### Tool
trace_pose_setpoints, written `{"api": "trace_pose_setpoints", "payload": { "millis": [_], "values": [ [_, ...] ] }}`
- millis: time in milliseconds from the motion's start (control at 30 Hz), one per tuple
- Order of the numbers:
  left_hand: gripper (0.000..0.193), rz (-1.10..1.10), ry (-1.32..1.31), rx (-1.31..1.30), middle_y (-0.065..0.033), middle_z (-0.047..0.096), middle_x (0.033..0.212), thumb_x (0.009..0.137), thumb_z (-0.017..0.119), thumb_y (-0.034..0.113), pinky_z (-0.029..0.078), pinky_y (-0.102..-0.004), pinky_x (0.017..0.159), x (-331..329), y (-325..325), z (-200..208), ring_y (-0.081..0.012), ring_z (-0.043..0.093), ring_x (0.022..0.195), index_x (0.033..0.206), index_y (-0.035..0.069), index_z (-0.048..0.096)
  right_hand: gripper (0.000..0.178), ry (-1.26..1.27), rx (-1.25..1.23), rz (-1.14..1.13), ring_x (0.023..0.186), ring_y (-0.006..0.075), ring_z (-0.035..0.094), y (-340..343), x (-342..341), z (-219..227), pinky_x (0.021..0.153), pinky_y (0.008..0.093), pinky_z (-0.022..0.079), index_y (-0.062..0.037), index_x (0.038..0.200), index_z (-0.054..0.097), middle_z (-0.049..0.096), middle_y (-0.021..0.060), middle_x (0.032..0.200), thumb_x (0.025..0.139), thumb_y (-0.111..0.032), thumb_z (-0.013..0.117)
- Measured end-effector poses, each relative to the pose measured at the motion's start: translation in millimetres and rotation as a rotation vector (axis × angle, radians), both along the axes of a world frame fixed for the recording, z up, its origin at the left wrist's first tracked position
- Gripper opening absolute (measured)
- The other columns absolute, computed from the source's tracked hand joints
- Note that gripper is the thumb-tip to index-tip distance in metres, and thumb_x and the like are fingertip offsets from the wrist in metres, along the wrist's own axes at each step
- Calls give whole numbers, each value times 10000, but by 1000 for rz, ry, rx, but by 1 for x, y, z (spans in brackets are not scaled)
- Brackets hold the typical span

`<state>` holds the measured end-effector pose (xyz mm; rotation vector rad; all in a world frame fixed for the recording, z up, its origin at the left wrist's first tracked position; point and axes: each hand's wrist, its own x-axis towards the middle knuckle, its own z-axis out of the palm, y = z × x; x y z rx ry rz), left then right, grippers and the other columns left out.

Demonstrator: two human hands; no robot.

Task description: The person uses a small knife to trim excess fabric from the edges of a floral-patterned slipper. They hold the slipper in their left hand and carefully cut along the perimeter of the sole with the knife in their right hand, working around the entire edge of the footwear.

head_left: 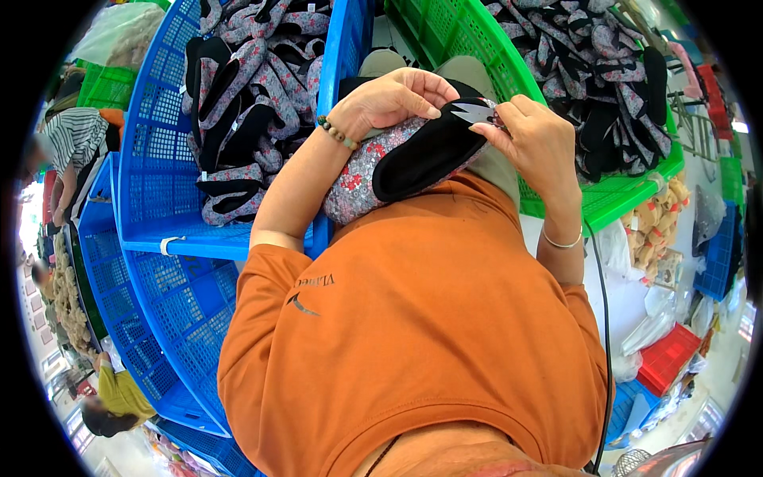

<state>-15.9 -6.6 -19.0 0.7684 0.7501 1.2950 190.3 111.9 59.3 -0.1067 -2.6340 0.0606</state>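
A grey slipper (354, 181) with a red floral pattern and a black lining lies across my lap, its opening facing up. My left hand (397, 99), with a bead bracelet at the wrist, is closed on the slipper's upper edge, fingers curled over it. In my closed right hand (539, 145) is a pair of thread snips (474, 113), the pale pointed blades directed left over the slipper's black-lined end. My right fingers cover the snips' handle. The blade tips come close to my left fingertips; whether they touch the fabric I cannot tell.
To my left a blue crate (155, 167) holds many similar slippers (254, 87). A green crate (616, 203) on the right holds more. Other blue crates (187, 298) stand at the lower left. A black cable (606, 318) hangs beside my right arm. People work at far left.
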Motion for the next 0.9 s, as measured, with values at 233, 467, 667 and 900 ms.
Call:
{"api": "trace_pose_setpoints", "payload": {
  "millis": [233, 467, 667, 900],
  "values": [
    [373, -32, -32, 17, -41, 609, 958, 703, 645, -74, 472, -181, 759, -2, 1, -2, -96, 576, 868, 1064, -19, 567, 322, -37, 14, -38, 565, 195, 549, 0, 0, -1, 486, 302, 427, -79, 767, 633, 509, 25, 647, 745, -400, 651],
    [384, -40, -38, 16, -49, 616, 970, 688, 638, -93, 487, -199, 766, -3, 2, -8, -113, 588, 875, 1059, -19, 569, 311, -20, 6, -46, 563, 192, 550, -1, 0, -5, 477, 299, 420, -78, 778, 639, 512, 22, 640, 737, -385, 661],
    [374, -32, -29, 5, -48, 616, 969, 684, 636, -98, 490, -195, 758, -2, 3, -8, -108, 587, 877, 1044, -18, 572, 291, -16, 27, -62, 566, 180, 552, -3, 6, -6, 469, 293, 416, -86, 780, 646, 513, 14, 638, 728, -372, 668],
    [372, -3, -13, -3, -39, 614, 956, 685, 637, -95, 489, -188, 750, -1, 3, -6, -101, 586, 853, 1043, -11, 576, 290, -2, -36, -42, 581, 182, 563, -4, 2, -8, 475, 295, 426, -94, 801, 662, 521, 15, 644, 726, -374, 666]
  ]
}}
